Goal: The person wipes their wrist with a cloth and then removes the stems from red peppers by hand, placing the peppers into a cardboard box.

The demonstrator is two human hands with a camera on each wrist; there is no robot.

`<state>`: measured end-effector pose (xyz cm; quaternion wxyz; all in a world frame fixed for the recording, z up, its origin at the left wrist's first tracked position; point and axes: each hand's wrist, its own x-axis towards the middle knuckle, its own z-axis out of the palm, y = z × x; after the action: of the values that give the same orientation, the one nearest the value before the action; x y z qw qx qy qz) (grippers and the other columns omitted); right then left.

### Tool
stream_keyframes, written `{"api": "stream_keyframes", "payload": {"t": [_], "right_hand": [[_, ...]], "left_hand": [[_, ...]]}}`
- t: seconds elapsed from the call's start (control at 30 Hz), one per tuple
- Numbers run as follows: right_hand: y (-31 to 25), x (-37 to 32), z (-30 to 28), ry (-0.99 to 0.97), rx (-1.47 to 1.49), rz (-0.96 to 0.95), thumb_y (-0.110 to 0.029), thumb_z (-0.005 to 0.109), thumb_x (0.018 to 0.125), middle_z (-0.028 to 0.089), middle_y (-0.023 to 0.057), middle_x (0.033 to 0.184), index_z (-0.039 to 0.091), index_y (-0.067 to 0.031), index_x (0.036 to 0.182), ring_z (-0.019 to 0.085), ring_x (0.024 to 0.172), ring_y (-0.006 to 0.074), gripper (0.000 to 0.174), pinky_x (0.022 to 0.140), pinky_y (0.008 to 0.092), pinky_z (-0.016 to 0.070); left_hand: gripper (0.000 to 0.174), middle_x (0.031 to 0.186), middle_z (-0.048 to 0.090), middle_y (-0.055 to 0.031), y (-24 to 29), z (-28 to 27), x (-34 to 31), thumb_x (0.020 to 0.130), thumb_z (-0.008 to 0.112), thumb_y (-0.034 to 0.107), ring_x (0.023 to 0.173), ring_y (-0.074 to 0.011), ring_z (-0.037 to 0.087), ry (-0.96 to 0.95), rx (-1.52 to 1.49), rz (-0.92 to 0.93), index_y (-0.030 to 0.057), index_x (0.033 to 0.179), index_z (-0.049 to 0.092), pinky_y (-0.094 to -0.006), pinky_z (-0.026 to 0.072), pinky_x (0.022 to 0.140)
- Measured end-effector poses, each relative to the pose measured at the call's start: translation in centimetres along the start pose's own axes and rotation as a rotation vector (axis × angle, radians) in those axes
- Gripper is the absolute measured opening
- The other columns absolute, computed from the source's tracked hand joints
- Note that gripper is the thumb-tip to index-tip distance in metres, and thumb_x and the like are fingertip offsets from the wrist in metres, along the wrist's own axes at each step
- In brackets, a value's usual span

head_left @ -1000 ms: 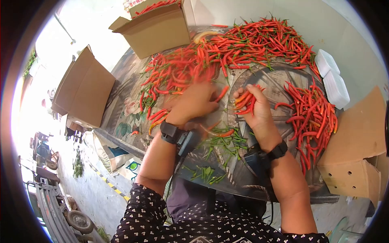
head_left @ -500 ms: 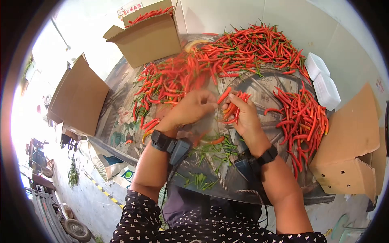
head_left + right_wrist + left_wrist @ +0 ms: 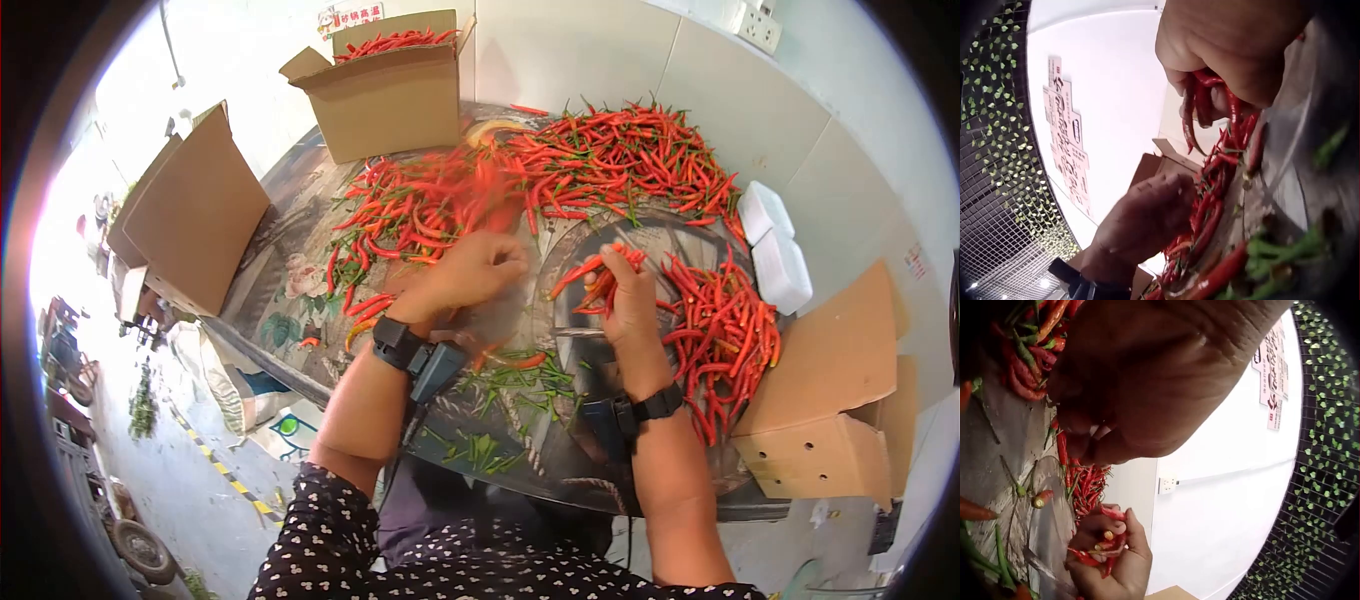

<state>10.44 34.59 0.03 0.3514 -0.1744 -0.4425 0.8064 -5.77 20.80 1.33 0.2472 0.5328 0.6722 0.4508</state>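
Observation:
My right hand (image 3: 632,305) grips a small bunch of red chillies (image 3: 574,275), their ends jutting past the fingers and thumb. In the right wrist view several chillies (image 3: 1189,122) hang from that grip. To the left of it, my left hand (image 3: 468,272) is held with fingers curled in and no chilli showing between them. Beyond the left hand lies a long heap of red chillies with green stems (image 3: 620,150). A second pile of chillies (image 3: 725,325) sits beside the right hand. Loose green stems (image 3: 545,390) are scattered on the table between the forearms.
A cardboard box (image 3: 390,110) holding more chillies stands at the back left; another box (image 3: 195,210) is on the left edge. An open carton (image 3: 825,380) is at the right, near white foam trays (image 3: 775,250). A tiled wall (image 3: 570,55) backs the table (image 3: 290,300).
A chilli first held out by the left hand has passed into the right hand's bunch. The hands have drawn apart, and the head view has shifted.

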Motion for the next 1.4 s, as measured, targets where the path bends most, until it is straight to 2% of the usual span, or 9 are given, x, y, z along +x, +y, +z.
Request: {"api": "stream_keyframes", "payload": {"t": [0.23, 0.33, 0.47, 0.67, 0.73, 0.93, 1.03, 1.2, 1.4], "right_hand": [[-8.6, 3.4, -5.1, 0.289, -0.811, -0.276, -0.012, 0.06, 0.077, 0.058, 0.0057, 0.06, 0.054, -0.0033, 0.088, 0.053, 0.044, 0.0109, 0.015, 0.035, 0.0248, 0.0388], [-13.2, 5.0, -9.3, 0.47, -1.74, -0.454, -0.024, 0.064, 0.069, 0.064, 0.0183, 0.084, 0.059, -0.0007, 0.088, 0.062, 0.081, 0.0338, 0.03, 0.073, 0.041, 0.0476], [-15.4, 4.3, -10.9, 0.574, -2.151, -0.049, -0.03, 0.067, 0.066, 0.063, 0.0194, 0.096, 0.061, -0.0037, 0.095, 0.06, 0.093, 0.0357, 0.04, 0.077, 0.0446, 0.0474], [-14.0, 2.7, -9.2, 0.568, -2.335, -0.107, -0.035, 0.071, 0.068, 0.062, 0.0191, 0.098, 0.061, -0.0028, 0.1, 0.059, 0.095, 0.0337, 0.047, 0.08, 0.0403, 0.0467], [-13.0, 2.5, -7.2, 0.273, -2.189, -0.557, -0.022, 0.071, 0.069, 0.062, 0.0166, 0.095, 0.062, -0.0016, 0.098, 0.061, 0.087, 0.0312, 0.037, 0.075, 0.0384, 0.0477], [-2.3, -3.4, 4.8, -0.809, -1.718, -0.422, -0.014, 0.069, 0.067, 0.061, 0.0141, 0.084, 0.064, -0.0031, 0.09, 0.061, 0.074, 0.0249, 0.026, 0.069, 0.0336, 0.0483], [1.0, -4.6, 6.1, -0.914, -1.755, -0.557, -0.016, 0.067, 0.067, 0.061, 0.0143, 0.08, 0.063, -0.0031, 0.088, 0.061, 0.072, 0.0269, 0.025, 0.067, 0.0356, 0.0482], [0.7, -3.7, 7.6, -0.828, -1.666, -0.086, -0.015, 0.064, 0.069, 0.062, 0.0167, 0.078, 0.061, -0.0019, 0.088, 0.061, 0.075, 0.0329, 0.023, 0.068, 0.0391, 0.0472], [2.2, -3.7, 6.5, -0.969, -1.502, -0.371, -0.008, 0.061, 0.069, 0.063, 0.0168, 0.079, 0.06, -0.0027, 0.089, 0.061, 0.076, 0.0342, 0.02, 0.067, 0.0377, 0.0474]], "left_hand": [[0.014, 0.062, 0.055, -0.0029, -0.8, -0.5, 0.0, 0.079, 0.057, 0.015, 0.058, -0.0097, 0.051, 0.063, 0.089, 0.014, 0.0008, 0.077, 0.059, -0.0271, 0.0412, 0.054], [0.013, 0.06, 0.053, -0.0026, -1.1, -1.2, 0.3, 0.079, 0.058, 0.013, 0.057, -0.0098, 0.05, 0.178, 0.212, 0.113, 0.0004, 0.077, 0.058, -0.0265, 0.0405, 0.054], [0.016, 0.06, 0.054, -0.009, -1.8, -2.6, 0.0, 0.078, 0.058, 0.015, 0.055, -0.0152, 0.051, 0.326, 0.344, 0.162, -0.0003, 0.075, 0.059, -0.0298, 0.0416, 0.055], [0.018, 0.069, 0.06, -0.0135, -1.3, -3.9, -0.6, 0.075, 0.058, 0.02, 0.066, -0.0267, 0.059, 0.415, 0.273, 0.09, 0.0028, 0.071, 0.06, -0.0375, 0.0449, 0.061], [0.018, 0.068, 0.06, -0.013, -1.0, -4.1, -0.6, 0.075, 0.058, 0.02, 0.064, -0.026, 0.058, 0.412, 0.269, 0.037, 0.0029, 0.07, 0.059, -0.0369, 0.0449, 0.06], [0.017, 0.066, 0.059, -0.0122, -1.4, -3.9, -0.5, 0.075, 0.059, 0.019, 0.061, -0.0245, 0.058, 0.394, 0.22, 0.053, 0.0031, 0.07, 0.059, -0.0358, 0.0447, 0.059], [0.016, 0.066, 0.06, -0.0122, -1.9, -3.9, -0.2, 0.075, 0.06, 0.019, 0.062, -0.0248, 0.058, 0.397, 0.266, 0.089, 0.0035, 0.071, 0.06, -0.0365, 0.0447, 0.059], [0.016, 0.067, 0.06, -0.0127, -2.1, -3.5, 0.0, 0.075, 0.059, 0.02, 0.063, -0.0256, 0.058, 0.36, 0.239, 0.096, 0.0039, 0.073, 0.061, -0.0376, 0.0448, 0.06], [0.016, 0.068, 0.061, -0.0135, -2.8, -3.7, 0.3, 0.075, 0.06, 0.02, 0.064, -0.026, 0.059, 0.372, 0.256, 0.099, 0.0042, 0.075, 0.062, -0.0377, 0.0449, 0.06]]}}
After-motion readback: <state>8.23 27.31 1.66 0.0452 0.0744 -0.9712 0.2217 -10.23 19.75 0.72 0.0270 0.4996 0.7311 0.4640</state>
